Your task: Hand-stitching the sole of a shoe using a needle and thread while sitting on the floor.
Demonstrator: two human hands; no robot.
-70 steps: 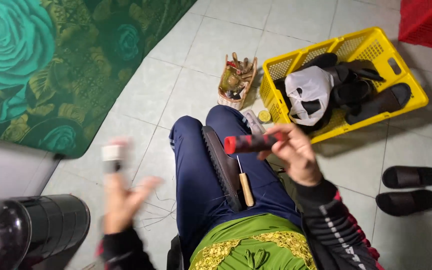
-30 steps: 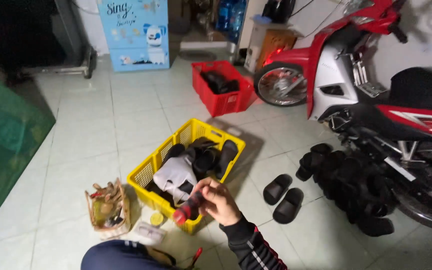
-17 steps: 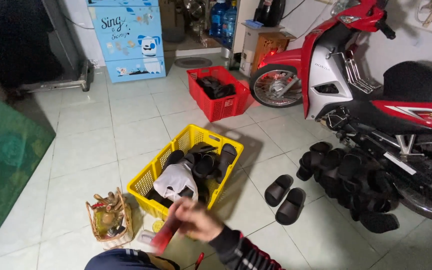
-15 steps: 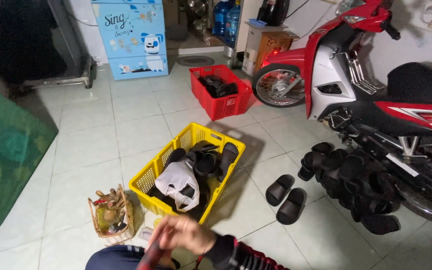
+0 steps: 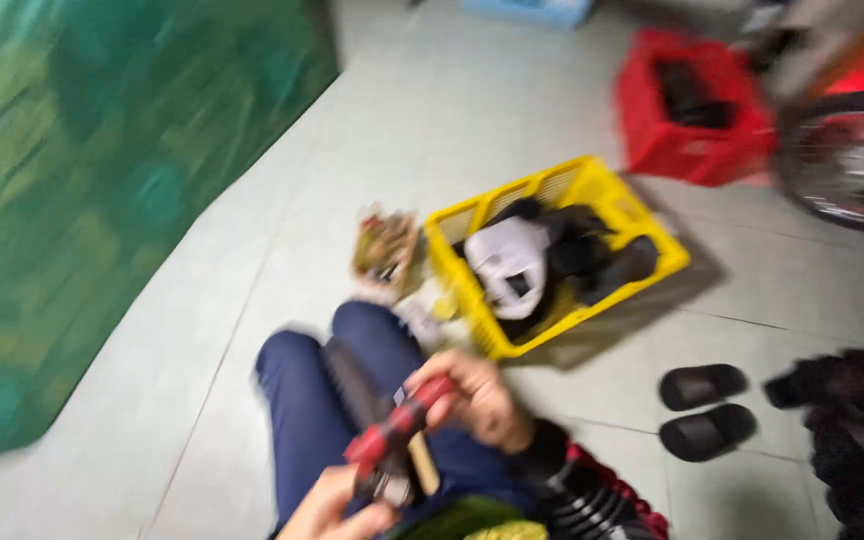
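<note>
Pale tiled floor [image 5: 512, 110], green patterned mat [image 5: 82, 200] at left, yellow basket [image 5: 592, 185], red crate [image 5: 652, 140] beyond, right hand [image 5: 477, 400] and left hand [image 5: 337, 510] fingers clamped on red tool [image 5: 397, 428].

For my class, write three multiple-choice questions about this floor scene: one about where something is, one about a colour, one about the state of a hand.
1. Where does the pair of black slippers lie?
A. on the tiled floor, right of the person's knee
B. inside the yellow basket
C. on the green mat

2. What colour is the crate behind the yellow basket?
A. blue
B. red
C. white

3. What is the right hand doing?
A. lying flat on the floor
B. reaching into the basket
C. gripping a red-handled tool

Answers: 1 A, both slippers sit on bare tiles; 2 B, its walls are plainly red; 3 C, its fingers wrap the tool's upper end.
</note>
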